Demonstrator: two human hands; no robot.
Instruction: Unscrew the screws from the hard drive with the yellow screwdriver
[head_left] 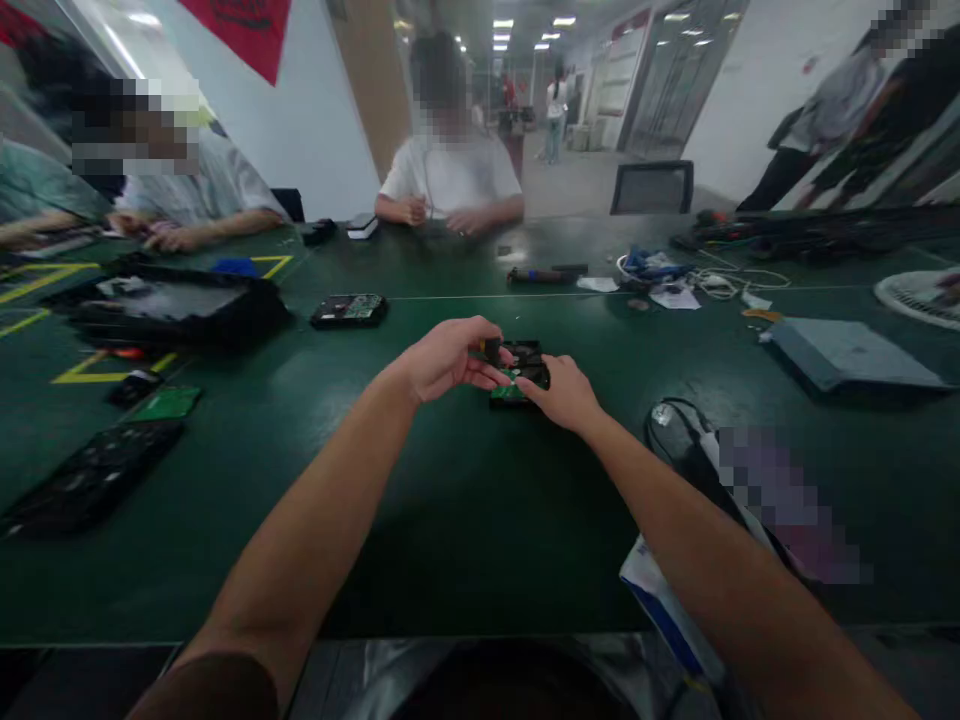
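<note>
Just ahead of me on the dark green table lies a small black device with a green circuit board (510, 390). My right hand (566, 393) grips its right edge, thumb toward the board and fingers around the side. Over its left part is my left hand (457, 360), its thumb and fingers curled around a short dark piece with a yellow part (491, 350), which may be a tool handle. The hands partly cover the device, so its lower left and right sides are hidden.
At left are a black open casing (172, 310), a green board (169, 403) and a black panel (97, 475). A similar device (349, 310) lies beyond my left hand. Cables (724, 280), a grey flat case (859, 355) and a white-blue box (667, 610) are right. People sit opposite.
</note>
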